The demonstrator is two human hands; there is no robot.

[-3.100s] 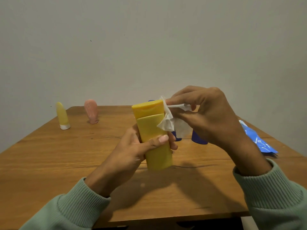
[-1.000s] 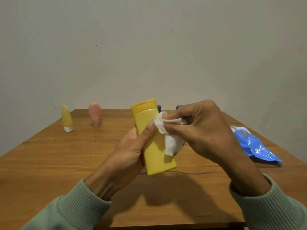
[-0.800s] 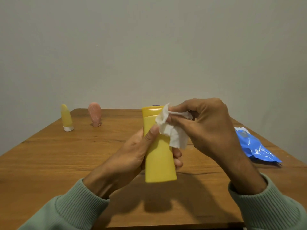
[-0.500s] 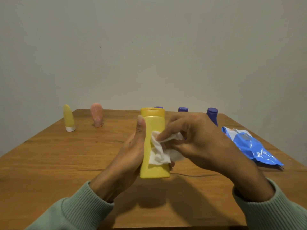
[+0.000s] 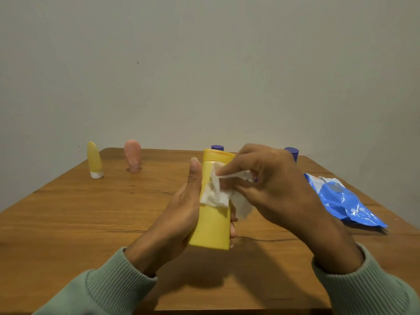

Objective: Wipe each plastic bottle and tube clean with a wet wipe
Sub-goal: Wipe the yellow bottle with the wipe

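Note:
My left hand [image 5: 179, 214] grips a yellow plastic bottle [image 5: 213, 226] upright above the table, thumb along its left edge and fingers behind it. My right hand [image 5: 270, 187] pinches a crumpled white wet wipe [image 5: 214, 192] and presses it on the bottle's upper front, just below the cap. Standing at the far left of the table are a yellow tube [image 5: 93, 159] on a white cap and a pink tube [image 5: 132, 159]. Two purple caps [image 5: 217, 147] [image 5: 291, 152] show behind my hands; their bottles are hidden.
A blue wet-wipe pack [image 5: 343, 202] lies on the right side of the wooden table [image 5: 75, 223]. A plain grey wall stands right behind the table's far edge. The near table edge runs along the bottom of the view.
The wipe has slid up from the bottle's lower middle to its upper part near the cap. My left hand has kept its hold, with the bottle now tilted slightly.

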